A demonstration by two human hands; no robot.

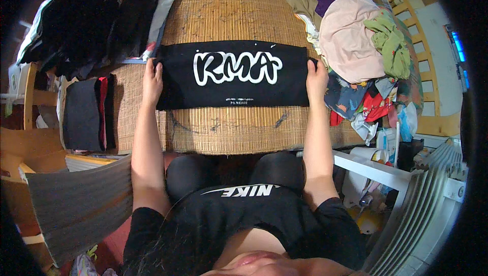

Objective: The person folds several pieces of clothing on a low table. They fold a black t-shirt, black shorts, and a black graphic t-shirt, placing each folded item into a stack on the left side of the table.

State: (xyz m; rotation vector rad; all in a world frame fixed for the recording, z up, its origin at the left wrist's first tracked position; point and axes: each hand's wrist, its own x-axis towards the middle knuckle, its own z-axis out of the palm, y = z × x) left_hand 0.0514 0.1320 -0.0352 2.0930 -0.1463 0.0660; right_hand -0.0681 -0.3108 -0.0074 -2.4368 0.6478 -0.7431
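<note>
A black garment [175, 81], folded into a wide band with white printed lettering, lies across the woven mat [228, 12] in front of me. My left hand [153, 81] grips its left end, the thumb on top. At the opposite end, my right hand [317, 79] pinches the cloth between thumb and fingers. The band looks flat and stretched straight between both hands. How the underside is folded is hidden.
Folded dark clothes [80, 28] are stacked at the far left, with a smaller folded pile [84, 114] nearer me. On the right lie a heap with a pale pink cloth [349, 39] and a green cloth [389, 43]. A wooden rail [423, 54] borders the right side.
</note>
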